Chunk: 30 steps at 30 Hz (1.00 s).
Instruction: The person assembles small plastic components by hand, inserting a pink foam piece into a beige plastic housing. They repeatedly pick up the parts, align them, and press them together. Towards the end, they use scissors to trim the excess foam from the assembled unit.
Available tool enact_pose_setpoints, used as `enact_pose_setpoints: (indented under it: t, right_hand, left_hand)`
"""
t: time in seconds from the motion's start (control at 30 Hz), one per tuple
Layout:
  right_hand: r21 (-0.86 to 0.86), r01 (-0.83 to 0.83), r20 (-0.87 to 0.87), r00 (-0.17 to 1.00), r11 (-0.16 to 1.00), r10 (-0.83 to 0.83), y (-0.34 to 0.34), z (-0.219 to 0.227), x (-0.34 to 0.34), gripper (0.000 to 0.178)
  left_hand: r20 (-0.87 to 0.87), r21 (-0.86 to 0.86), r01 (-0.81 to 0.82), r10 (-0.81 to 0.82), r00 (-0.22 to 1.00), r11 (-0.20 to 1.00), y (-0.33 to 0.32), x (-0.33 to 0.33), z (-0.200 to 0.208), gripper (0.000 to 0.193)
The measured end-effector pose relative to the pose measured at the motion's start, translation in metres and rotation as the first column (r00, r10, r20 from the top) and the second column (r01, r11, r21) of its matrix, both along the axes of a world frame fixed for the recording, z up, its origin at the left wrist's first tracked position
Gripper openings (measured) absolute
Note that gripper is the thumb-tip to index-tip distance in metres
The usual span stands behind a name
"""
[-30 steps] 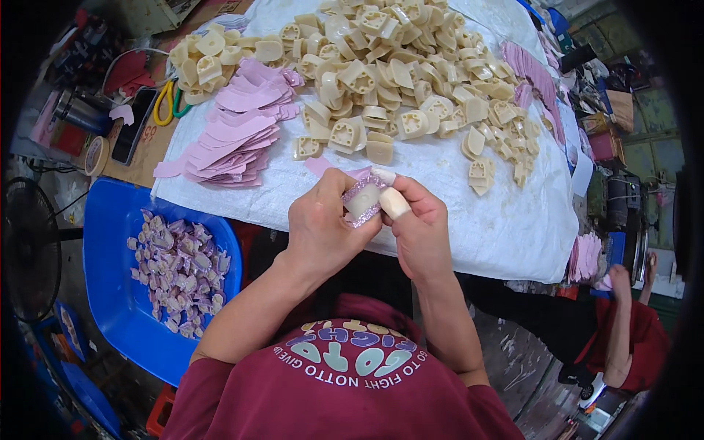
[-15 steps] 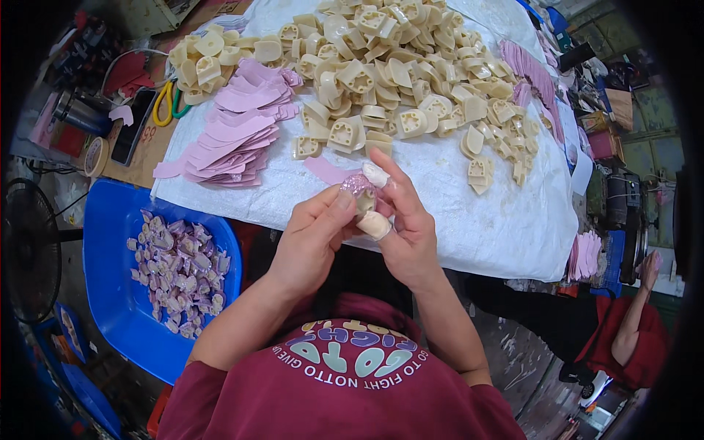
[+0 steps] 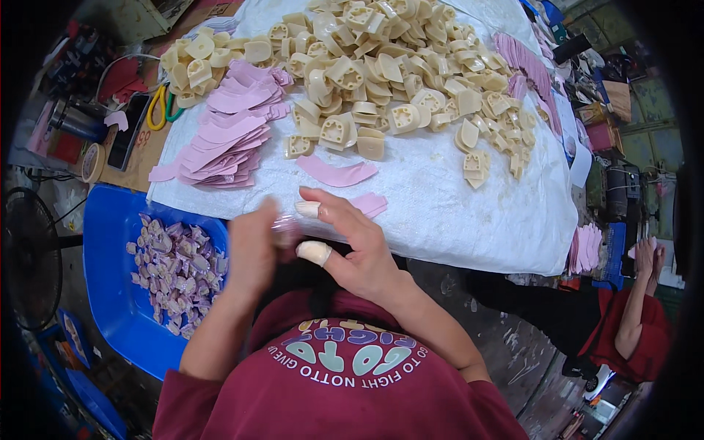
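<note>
My left hand point(image 3: 251, 246), blurred by motion, is closed on a small shoe heel point(image 3: 285, 230) wrapped in glittery pink material. Just right of it, my right hand point(image 3: 363, 257) is empty, its thumb and forefinger apart and both tips in pale finger covers. A curved pink strip point(image 3: 337, 172) lies flat on the white cloth point(image 3: 469, 224) beyond my hands. Another pink strip point(image 3: 369, 205) is partly hidden behind my right fingers. Farther back, bare cream heels point(image 3: 381, 73) are heaped up, with a fanned stack of pink strips point(image 3: 227, 139) to their left.
A blue tub point(image 3: 110, 293) at my left holds many pink-wrapped heels point(image 3: 180, 268). Scissors point(image 3: 156, 108), a phone point(image 3: 128, 132) and a tape roll point(image 3: 93, 162) lie at the table's left. A fan point(image 3: 33, 257) stands far left. Another person point(image 3: 631, 330) works at the right.
The wrapped heel has left my right fingers and moved left and nearer in my left hand. My right hand has opened and shifted left. The strips on the cloth are now more exposed.
</note>
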State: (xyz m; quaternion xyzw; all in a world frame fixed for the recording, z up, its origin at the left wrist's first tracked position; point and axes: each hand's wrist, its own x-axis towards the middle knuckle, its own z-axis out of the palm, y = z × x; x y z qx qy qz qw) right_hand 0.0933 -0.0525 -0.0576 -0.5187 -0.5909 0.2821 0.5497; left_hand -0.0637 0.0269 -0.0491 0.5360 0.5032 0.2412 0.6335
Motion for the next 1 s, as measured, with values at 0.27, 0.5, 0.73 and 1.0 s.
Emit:
enact_pose_setpoints:
  t: [0.27,0.5,0.73,1.0]
  right_hand:
    - [-0.032,0.269,0.416,0.879,0.963,-0.232,-0.018,-0.01,0.053,0.028]
    - [0.06,0.272,0.696,0.678,0.96,-0.235,0.034,-0.021,0.047,0.024]
    - [-0.104,0.281,0.473,0.858,0.954,-0.201,0.022,0.007,0.065,0.017]
    - [-0.102,0.192,0.493,0.862,0.976,-0.118,0.008,0.043,0.059,0.011]
  left_hand:
    - [-0.506,0.794,0.031,0.632,0.587,0.607,0.035,-0.189,-0.028,0.03]
    - [-0.198,0.811,0.169,-0.008,0.98,0.56,0.003,-0.045,0.001,0.025]
    - [0.147,0.179,0.192,-0.219,0.965,0.965,-0.007,0.033,-0.003,0.022]
    - [0.515,-0.079,0.393,-0.3,0.803,0.916,0.014,0.046,0.0,0.058]
